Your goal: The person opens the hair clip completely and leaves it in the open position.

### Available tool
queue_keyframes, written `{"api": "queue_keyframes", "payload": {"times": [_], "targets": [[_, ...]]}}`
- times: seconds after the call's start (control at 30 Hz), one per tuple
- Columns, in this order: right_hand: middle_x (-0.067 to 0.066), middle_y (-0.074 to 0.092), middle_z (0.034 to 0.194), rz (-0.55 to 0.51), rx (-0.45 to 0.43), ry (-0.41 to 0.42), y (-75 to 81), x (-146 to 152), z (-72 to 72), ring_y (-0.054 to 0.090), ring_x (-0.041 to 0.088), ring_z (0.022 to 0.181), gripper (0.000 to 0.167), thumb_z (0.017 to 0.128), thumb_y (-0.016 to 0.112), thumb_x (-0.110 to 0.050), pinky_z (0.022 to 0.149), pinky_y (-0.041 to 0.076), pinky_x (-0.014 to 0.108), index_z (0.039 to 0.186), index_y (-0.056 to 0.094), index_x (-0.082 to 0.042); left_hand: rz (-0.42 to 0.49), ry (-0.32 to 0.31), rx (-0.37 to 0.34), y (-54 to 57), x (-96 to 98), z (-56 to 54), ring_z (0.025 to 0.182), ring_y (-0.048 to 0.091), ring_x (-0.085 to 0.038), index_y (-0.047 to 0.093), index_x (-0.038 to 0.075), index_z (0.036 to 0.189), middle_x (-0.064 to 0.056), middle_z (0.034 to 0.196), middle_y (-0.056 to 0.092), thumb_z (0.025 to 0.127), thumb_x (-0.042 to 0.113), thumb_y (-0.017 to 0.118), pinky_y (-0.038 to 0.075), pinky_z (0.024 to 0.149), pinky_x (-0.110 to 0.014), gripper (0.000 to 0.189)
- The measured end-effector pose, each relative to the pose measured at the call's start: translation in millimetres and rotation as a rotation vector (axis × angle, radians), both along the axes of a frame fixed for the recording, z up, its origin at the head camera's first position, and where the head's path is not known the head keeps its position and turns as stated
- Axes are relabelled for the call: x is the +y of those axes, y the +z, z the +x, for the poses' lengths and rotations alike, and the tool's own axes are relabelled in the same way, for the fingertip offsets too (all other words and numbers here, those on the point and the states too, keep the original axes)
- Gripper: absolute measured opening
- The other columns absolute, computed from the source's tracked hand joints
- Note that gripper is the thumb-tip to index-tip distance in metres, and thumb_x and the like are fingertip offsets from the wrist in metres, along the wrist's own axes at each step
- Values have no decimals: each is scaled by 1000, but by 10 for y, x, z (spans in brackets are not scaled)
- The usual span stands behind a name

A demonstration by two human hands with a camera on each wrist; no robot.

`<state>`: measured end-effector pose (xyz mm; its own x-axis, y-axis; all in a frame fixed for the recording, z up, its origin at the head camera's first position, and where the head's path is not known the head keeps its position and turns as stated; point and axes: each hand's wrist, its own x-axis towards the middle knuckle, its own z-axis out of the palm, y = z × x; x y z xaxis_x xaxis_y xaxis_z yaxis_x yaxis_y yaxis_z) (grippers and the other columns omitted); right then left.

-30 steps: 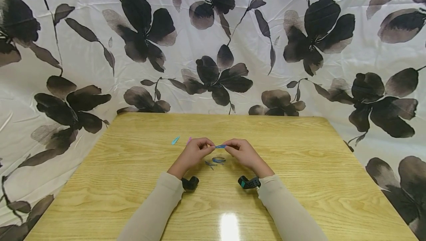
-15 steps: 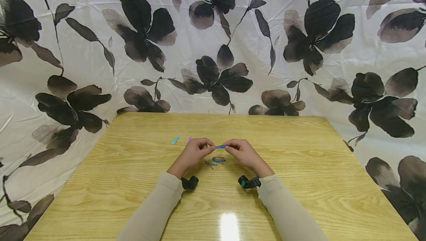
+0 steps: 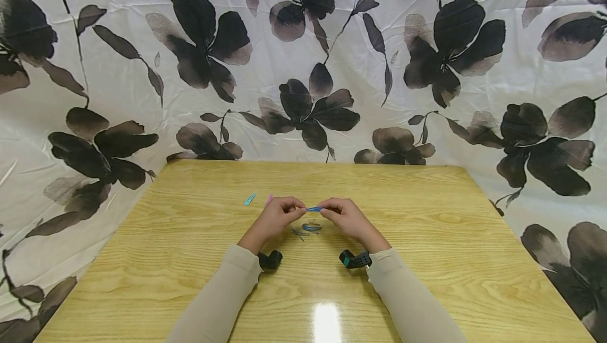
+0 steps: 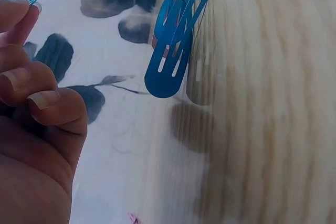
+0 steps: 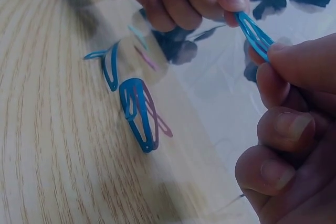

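Between my two hands a blue snap hair clip is held up over the table. My left hand pinches one end of it with thumb and forefinger. The other end is pinched by the thumb and forefinger of my right hand. In the right wrist view the held clip is slim, with slits along its length. Below the hands lies a small pile of blue snap clips, seen larger in the left wrist view as overlapping blue clips. A purplish clip shows among them in the right wrist view.
Farther back on the wooden table lies a turquoise hair clip, left of my left hand. A pink clip is partly hidden behind that hand. A floral cloth hangs behind the table's far edge.
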<state>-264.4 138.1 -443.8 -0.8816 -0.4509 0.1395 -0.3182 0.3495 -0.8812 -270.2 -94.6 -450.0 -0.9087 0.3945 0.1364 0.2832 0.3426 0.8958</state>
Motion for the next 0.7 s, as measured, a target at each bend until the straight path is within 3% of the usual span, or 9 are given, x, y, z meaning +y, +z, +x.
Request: {"api": "queue_keyframes", "payload": {"times": [0.23, 0.4, 0.7], "targets": [[18, 66, 114, 9, -11, -6, 4, 9, 2, 50, 19, 78, 23, 100, 55, -19, 68, 43, 29, 114, 70, -9, -7, -14, 3, 73, -9, 54, 52, 35, -13, 72, 9, 106, 0, 64, 48, 97, 27, 60, 35, 54, -25, 23], [20, 66, 109, 5, -21, 0, 34, 15, 23, 54, 28, 81, 24, 100, 55, -21, 67, 42, 29, 113, 70, -8, 4, -49, 5, 107, -23, 78, 55, 34, -12, 69, 4, 108, -2, 67, 48, 100, 25, 55, 34, 57, -24, 27], [26, 60, 84, -16, -24, -13, -24, 7, -4, 39, 12, 55, 24, 100, 55, -21, 53, 37, 25, 108, 72, -6, 14, -73, 12, 33, -32, 31, 57, 34, -14, 67, -1, 109, -2, 69, 46, 101, 25, 53, 34, 57, -25, 31]]}}
